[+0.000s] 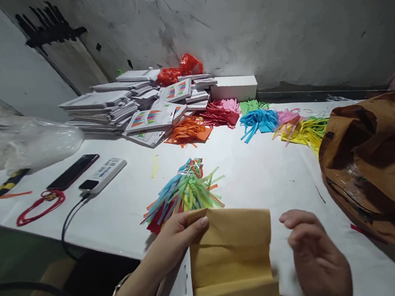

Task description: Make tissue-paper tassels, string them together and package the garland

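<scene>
My left hand pinches the top left edge of a creased brown paper sheet, thumb on its face. A white card-like piece lies against the sheet's left side, below that hand. To the right of the paper, my right hand is held apart from it, fingers loosely curled and nothing visible in them. Just beyond the paper, a bundle of multicoloured paper tassels lies on the white table.
Stacks of white packets and printed packets stand by the wall. Orange tassels, blue tassels and yellow tassels lie nearby. A brown fabric bag is at right; a phone and power bank at left.
</scene>
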`<state>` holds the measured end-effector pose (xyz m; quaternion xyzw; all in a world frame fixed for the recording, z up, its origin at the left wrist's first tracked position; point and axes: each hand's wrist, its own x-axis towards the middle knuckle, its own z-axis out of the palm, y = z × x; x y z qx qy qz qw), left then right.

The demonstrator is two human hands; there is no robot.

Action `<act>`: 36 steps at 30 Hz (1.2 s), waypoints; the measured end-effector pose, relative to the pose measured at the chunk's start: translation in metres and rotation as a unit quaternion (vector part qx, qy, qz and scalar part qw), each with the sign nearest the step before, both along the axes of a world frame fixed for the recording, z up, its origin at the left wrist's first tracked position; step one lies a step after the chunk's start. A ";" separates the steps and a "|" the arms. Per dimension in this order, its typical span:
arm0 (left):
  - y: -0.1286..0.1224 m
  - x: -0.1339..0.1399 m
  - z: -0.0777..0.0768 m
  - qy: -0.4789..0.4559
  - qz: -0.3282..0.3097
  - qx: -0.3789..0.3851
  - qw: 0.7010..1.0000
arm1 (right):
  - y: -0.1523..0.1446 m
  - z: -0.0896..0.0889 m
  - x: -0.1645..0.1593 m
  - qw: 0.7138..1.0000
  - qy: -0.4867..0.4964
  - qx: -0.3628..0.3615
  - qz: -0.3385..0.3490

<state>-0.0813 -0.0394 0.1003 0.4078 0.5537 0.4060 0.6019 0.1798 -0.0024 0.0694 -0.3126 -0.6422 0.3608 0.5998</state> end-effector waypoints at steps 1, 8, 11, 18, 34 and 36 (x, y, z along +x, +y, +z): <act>0.006 0.000 0.001 -0.017 0.014 0.001 1.000 | 0.001 -0.002 0.002 0.998 0.050 -0.032 -0.024; 0.035 -0.007 0.010 0.134 0.148 0.091 0.976 | 0.008 -0.008 0.025 0.986 0.095 -0.123 -0.062; 0.030 -0.007 0.014 0.173 0.138 0.133 0.966 | -0.005 -0.007 0.018 0.993 0.056 -0.102 -0.022; -0.004 0.020 0.031 0.284 0.185 0.233 0.911 | -0.060 -0.005 -0.069 0.999 0.035 0.007 -0.035; -0.026 0.012 0.027 0.000 0.112 0.128 0.985 | -0.017 0.040 -0.024 0.962 -0.001 -0.208 0.180; -0.026 0.018 0.026 -0.013 0.114 0.133 0.984 | -0.019 0.044 -0.031 0.942 -0.091 -0.244 0.210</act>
